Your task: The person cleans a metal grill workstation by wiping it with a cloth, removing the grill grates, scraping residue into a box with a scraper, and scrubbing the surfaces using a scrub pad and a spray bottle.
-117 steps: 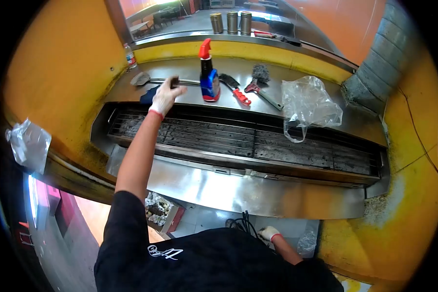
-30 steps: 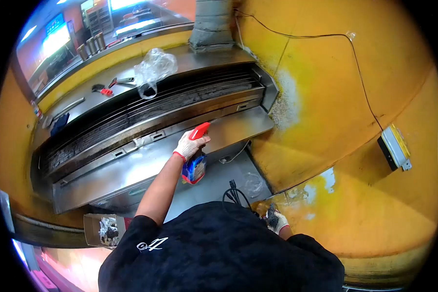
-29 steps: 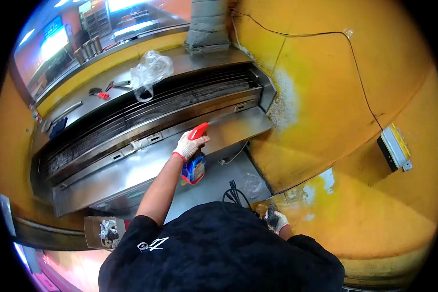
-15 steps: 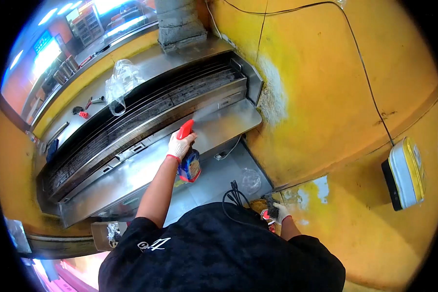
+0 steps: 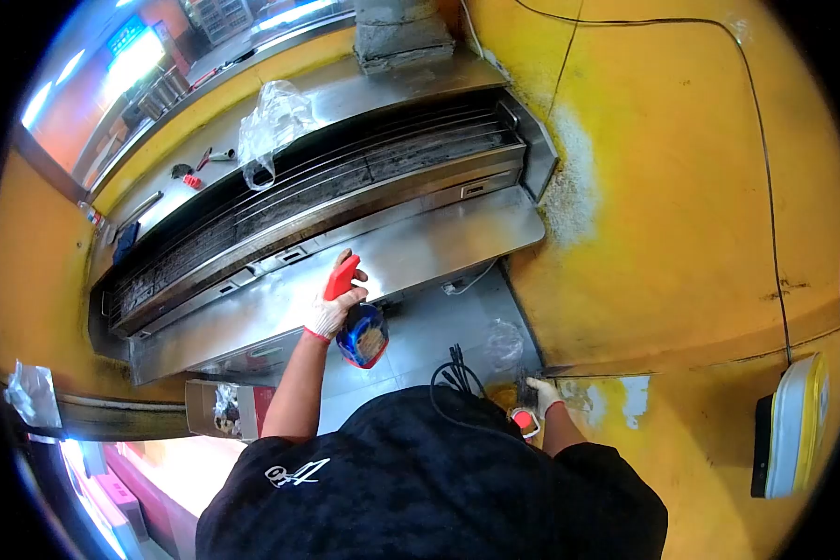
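Note:
My left hand (image 5: 330, 315), in a white glove with a red cuff, is closed around the neck of a spray bottle. The spray bottle (image 5: 362, 336) has a blue body, a label and a red trigger head, and hangs over the front edge of the steel grill counter (image 5: 411, 245). My right hand (image 5: 545, 392), also gloved, is low near the yellow wall. Its fingers are closed on a dark, rough scouring pad (image 5: 526, 393), only partly visible. Just below it is a red-capped container (image 5: 523, 420), partly hidden by my shirt.
Behind the counter runs a long grill trough (image 5: 345, 177) with a plastic bag (image 5: 273, 131) on its rim. Small tools (image 5: 191, 173) lie farther left. Black cables (image 5: 457, 373) hang by my chest. A cardboard box (image 5: 219, 409) stands left, and a white-yellow box (image 5: 793, 429) is at right.
The view has shifted, so the grill sits farther right and higher. My left hand has drawn back from the grill trough with the spray bottle. My right hand still holds the scouring pad.

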Demonstrator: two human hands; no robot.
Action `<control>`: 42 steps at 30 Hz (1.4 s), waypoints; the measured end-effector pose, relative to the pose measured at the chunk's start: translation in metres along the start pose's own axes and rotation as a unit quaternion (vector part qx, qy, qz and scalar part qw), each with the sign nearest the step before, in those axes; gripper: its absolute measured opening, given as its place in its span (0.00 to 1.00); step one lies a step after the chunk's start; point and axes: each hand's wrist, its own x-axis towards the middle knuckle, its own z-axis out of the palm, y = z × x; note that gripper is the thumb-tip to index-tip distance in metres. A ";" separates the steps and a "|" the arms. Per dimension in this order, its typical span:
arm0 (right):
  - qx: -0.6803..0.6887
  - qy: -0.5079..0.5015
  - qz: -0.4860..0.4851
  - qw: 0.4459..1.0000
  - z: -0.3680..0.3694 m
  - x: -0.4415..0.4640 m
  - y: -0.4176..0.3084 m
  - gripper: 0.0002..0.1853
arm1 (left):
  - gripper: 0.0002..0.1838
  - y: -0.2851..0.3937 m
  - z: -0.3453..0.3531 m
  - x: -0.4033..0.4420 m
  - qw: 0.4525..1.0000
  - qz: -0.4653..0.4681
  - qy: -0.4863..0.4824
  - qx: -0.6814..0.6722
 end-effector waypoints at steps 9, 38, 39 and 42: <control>-0.065 0.030 -0.075 0.995 0.080 -0.004 -0.040 0.22 | 0.46 -0.015 -0.015 0.001 0.997 0.015 0.052 0.047; -0.379 0.351 -0.407 0.753 0.326 0.166 -0.514 0.45 | 0.52 -0.034 0.064 0.135 0.985 -0.102 0.067 0.121; -0.383 0.354 -0.384 0.762 0.326 0.180 -0.517 0.46 | 0.52 -0.033 0.057 0.126 0.984 -0.103 0.101 0.105; -0.361 0.326 -0.383 0.785 0.336 0.187 -0.509 0.44 | 0.49 -0.032 0.024 0.099 0.986 -0.086 0.129 0.058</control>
